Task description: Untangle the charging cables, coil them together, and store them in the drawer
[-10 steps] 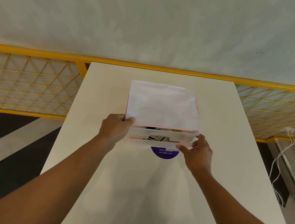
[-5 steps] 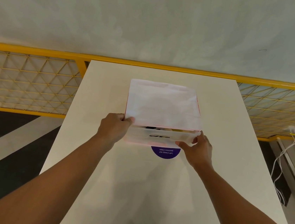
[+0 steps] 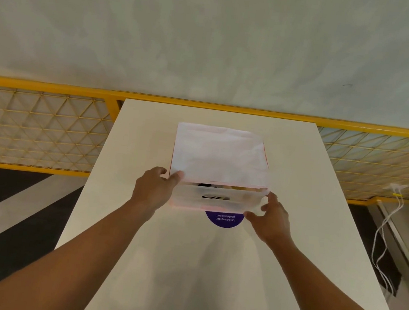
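Our left hand [image 3: 152,191] grips the box [image 3: 219,156] corner, thumb on top; right hand [image 3: 272,220] pinches the drawer [image 3: 188,198] end. Dark cables [image 3: 212,196] inside, we think, pretty blurry.

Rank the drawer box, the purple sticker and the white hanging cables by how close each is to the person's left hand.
1. Drawer box: the left hand grips its near left corner.
2. Purple sticker: on the table, right of that hand, by the drawer front.
3. White cables: hanging far right, past the table's edge.
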`<state>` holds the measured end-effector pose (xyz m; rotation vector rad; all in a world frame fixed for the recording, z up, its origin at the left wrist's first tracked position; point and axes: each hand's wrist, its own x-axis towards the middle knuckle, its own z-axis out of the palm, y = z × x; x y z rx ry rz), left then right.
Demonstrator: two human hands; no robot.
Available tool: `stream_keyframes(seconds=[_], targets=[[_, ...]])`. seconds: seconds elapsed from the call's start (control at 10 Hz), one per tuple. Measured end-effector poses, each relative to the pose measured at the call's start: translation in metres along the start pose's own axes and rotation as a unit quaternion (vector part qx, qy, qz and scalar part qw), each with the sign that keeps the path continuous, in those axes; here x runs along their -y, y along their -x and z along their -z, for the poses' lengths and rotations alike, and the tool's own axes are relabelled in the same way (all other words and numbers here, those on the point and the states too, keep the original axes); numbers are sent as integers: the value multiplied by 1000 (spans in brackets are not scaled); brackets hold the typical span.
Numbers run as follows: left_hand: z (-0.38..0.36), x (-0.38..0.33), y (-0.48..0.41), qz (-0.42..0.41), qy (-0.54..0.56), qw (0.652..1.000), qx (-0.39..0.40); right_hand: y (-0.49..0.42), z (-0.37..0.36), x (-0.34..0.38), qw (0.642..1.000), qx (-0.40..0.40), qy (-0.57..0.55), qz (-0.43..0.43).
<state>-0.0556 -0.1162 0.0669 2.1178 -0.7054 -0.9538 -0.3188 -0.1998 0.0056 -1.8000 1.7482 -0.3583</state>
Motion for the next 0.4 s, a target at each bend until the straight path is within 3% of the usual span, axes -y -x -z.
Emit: stream_keyframes(seconds=[0.2,0.4], targets=[[11,2,17,-4,-18,1000,-5,24,12,1,997,65,43,-16],[28,-20,38,-50,-31,998,29,44,34,38,987,110,1,117]])
